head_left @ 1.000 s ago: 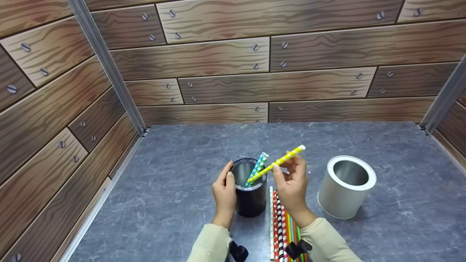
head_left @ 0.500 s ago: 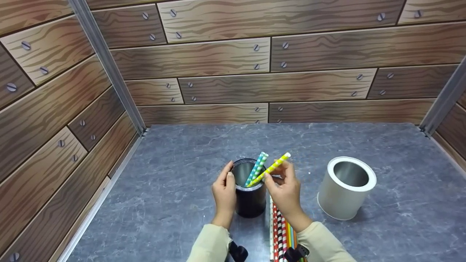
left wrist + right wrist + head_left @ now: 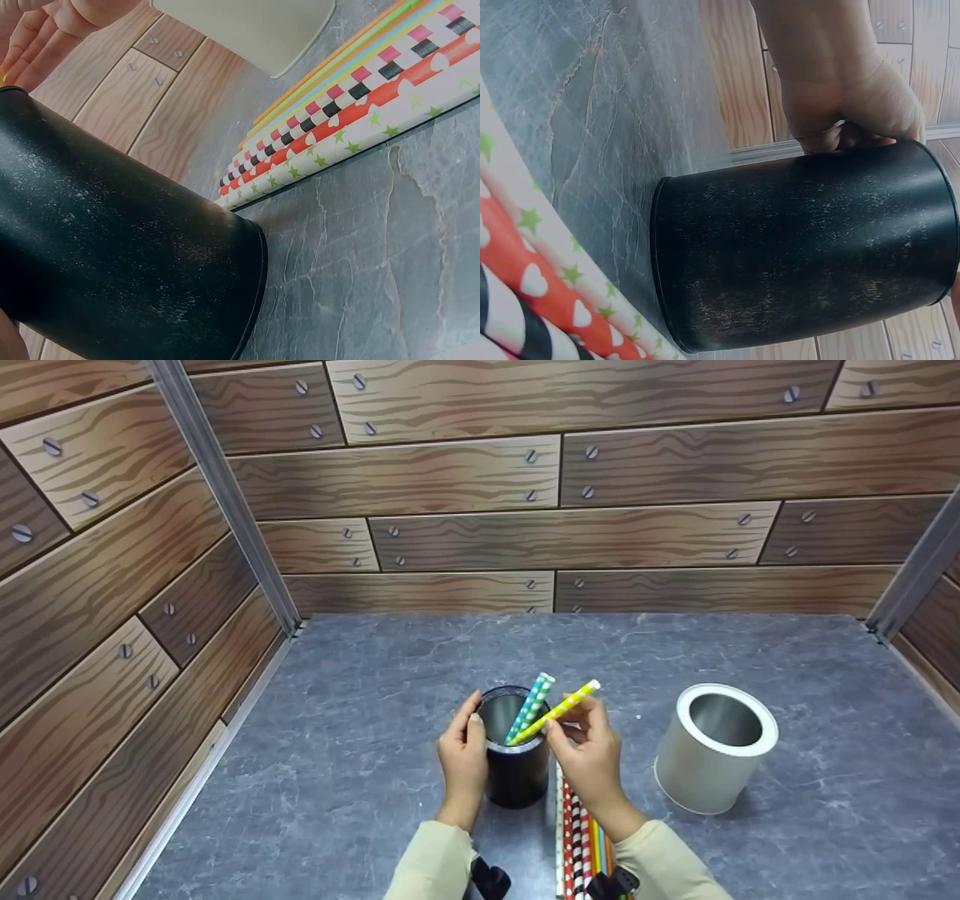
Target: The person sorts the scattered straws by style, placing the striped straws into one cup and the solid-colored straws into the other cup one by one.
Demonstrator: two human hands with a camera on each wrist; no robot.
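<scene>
My left hand holds the left side of a black can that stands upright on the table. In the right wrist view the left hand's fingers curl against the side of the can. A blue and a green-and-white paper straw lean together inside it. My right hand pinches a yellow paper straw with white spots, slanted over the can's right rim, its lower end within the opening. From the left wrist, the right hand shows near the can's mouth.
A row of patterned paper straws lies right of the black can, partly under the right forearm; star, heart and striped prints show in the left wrist view. A white can stands farther right. Wood-patterned walls enclose the grey marbled table.
My right hand has moved left and slightly down, bringing the yellow straw farther over the black can; it barely moves in the last half second. The left hand has stayed on the can.
</scene>
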